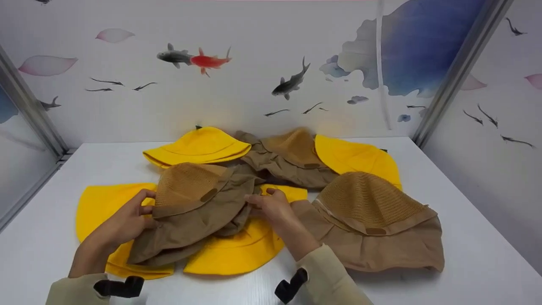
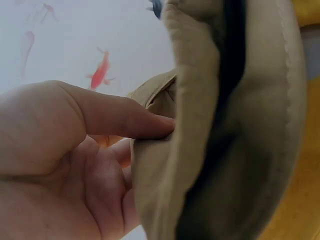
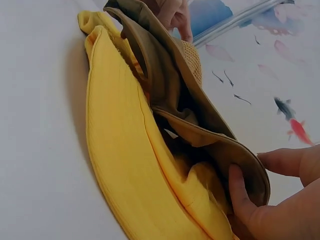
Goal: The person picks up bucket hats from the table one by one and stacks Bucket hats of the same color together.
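Brown over yellow, held from two sides

Nearest, saw pale sleeves (image 1: 334,275) with black fittings (image 1: 292,286) at the cuffs, stretched over a white counter (image 1: 220,292). Just beyond, saw a left yellow hat (image 1: 101,207) and a middle yellow hat (image 1: 241,254), both lying on the counter and partly covered.

Over these two, held a tilted brown hat (image 1: 190,228) with a woven tan crown (image 1: 186,184) and a small dark label (image 1: 208,195) on its band. Gripped its left side in the left hand (image 1: 129,224), with the thumb against the brown cloth and the other fingers partly hidden behind. Pinched the opposite edge of the brim in the right hand (image 1: 275,207), between the thumb outside and a finger tucked inside. From the left wrist, looked into a dark hollow between folds of the brim.

To the right, just beside the right forearm, saw a second brown hat (image 1: 372,250), crown up, with the brim spread on the counter.

Farther back, saw a far-left yellow hat (image 1: 194,148), a rear brown hat (image 1: 292,173) and a far-right yellow hat (image 1: 360,159), lapped over the rear brown hat's right side.

Farthest off, saw a white wall (image 1: 254,25) printed with a red fish (image 1: 209,61), grey fish (image 1: 290,82) and a blue patch (image 1: 419,46).
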`<control>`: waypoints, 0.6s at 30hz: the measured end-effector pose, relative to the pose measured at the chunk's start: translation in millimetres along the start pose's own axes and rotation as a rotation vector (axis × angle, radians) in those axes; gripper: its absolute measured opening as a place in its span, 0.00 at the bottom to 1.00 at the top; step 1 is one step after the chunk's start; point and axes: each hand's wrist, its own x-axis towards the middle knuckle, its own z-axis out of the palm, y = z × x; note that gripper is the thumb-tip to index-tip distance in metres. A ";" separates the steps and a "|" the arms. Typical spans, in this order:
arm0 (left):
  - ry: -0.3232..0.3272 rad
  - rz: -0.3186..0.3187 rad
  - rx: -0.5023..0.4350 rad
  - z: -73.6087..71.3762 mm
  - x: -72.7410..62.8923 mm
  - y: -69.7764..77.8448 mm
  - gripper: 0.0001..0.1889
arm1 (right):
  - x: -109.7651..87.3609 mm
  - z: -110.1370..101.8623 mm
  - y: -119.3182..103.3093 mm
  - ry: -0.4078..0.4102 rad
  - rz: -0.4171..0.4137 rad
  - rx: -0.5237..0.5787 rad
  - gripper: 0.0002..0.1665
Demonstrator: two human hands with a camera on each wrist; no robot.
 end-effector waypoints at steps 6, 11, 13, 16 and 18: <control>-0.011 -0.003 -0.010 -12.3 -1.2 -5.1 0.27 | -0.9 2.1 2.5 -0.083 -0.011 0.096 0.37; -0.024 0.015 -0.023 -23.7 -4.5 -12.8 0.25 | -4.7 6.0 1.2 -0.113 0.001 0.189 0.24; -0.026 0.036 -0.029 -27.6 -7.2 -15.7 0.24 | -5.7 8.6 -0.1 -0.120 0.017 0.223 0.24; -0.018 0.074 -0.038 -31.8 -9.8 -19.1 0.23 | -7.4 11.2 -2.0 -0.146 0.039 0.271 0.26; -0.002 0.097 -0.035 -33.8 -10.7 -21.2 0.23 | -8.4 12.4 -3.0 -0.175 0.049 0.291 0.27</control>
